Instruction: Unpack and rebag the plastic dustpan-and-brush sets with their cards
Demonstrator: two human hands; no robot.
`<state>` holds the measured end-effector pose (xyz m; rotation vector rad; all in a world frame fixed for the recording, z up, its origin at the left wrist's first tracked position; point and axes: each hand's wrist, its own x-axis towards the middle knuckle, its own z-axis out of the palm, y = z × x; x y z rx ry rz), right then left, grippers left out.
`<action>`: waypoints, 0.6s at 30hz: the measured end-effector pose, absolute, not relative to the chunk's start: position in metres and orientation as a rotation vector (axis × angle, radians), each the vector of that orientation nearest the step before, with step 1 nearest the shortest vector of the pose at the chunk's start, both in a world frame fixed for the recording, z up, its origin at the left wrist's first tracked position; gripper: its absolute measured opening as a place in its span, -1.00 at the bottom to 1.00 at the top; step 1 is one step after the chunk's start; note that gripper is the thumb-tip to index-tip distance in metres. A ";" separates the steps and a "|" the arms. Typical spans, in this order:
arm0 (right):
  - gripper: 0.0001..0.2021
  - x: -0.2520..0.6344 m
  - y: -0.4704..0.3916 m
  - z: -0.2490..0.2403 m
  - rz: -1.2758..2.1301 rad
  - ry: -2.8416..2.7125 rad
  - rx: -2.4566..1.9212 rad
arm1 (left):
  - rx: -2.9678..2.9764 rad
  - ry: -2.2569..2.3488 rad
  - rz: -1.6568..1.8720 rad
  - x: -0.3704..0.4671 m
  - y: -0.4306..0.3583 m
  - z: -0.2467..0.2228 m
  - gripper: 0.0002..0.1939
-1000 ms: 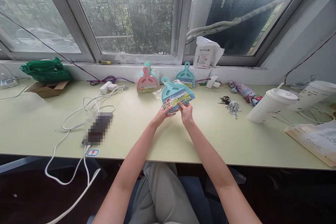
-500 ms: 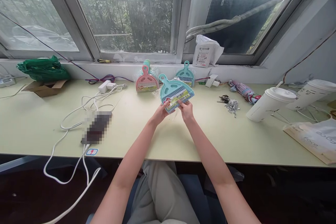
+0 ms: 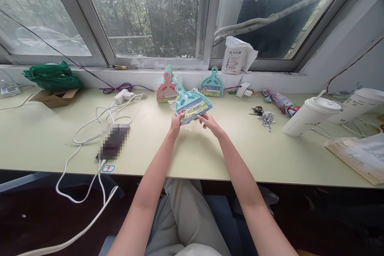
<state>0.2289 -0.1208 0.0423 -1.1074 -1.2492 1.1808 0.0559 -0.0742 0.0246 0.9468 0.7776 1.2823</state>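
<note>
A turquoise toy-sized dustpan and brush set (image 3: 193, 103) in clear wrapping, with a printed label, is held tilted above the table, handle toward the window. My left hand (image 3: 176, 124) is closed on its lower left corner, thumb on the front. At the lower right edge, my right hand (image 3: 211, 125) pinches the set with its fingertips, the other fingers curled below. Behind it, a pink dustpan set (image 3: 167, 88) fronts a stack of similar ones. Another turquoise dustpan set (image 3: 212, 84) leans upright against the sill to the right.
A phone (image 3: 113, 143) with white cables (image 3: 78, 144) lies left on the table (image 3: 192, 160). A green bag (image 3: 51, 76) and cardboard box (image 3: 55, 98) stand at the far left. To the right are keys (image 3: 264, 117), a folded umbrella (image 3: 282, 103), white cups (image 3: 312, 115) and a paper bag (image 3: 357, 158).
The held dustpan set has shifted slightly left and tipped flatter. My right hand has slid to the set's lower right edge, with fewer fingers on it. The view has moved slightly.
</note>
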 end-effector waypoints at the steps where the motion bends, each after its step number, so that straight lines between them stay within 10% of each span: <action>1: -0.64 0.230 -0.121 0.042 1.149 -1.297 -1.126 | 0.933 0.769 1.286 0.055 -0.073 0.024 -0.62; 12: -0.60 0.226 -0.125 0.033 -0.384 -1.915 -1.631 | 0.785 0.714 1.375 0.043 -0.065 0.025 -0.60; 18: -0.64 0.232 -0.126 0.036 -0.600 -2.067 -1.596 | 0.764 0.792 1.298 0.046 -0.063 0.021 -0.67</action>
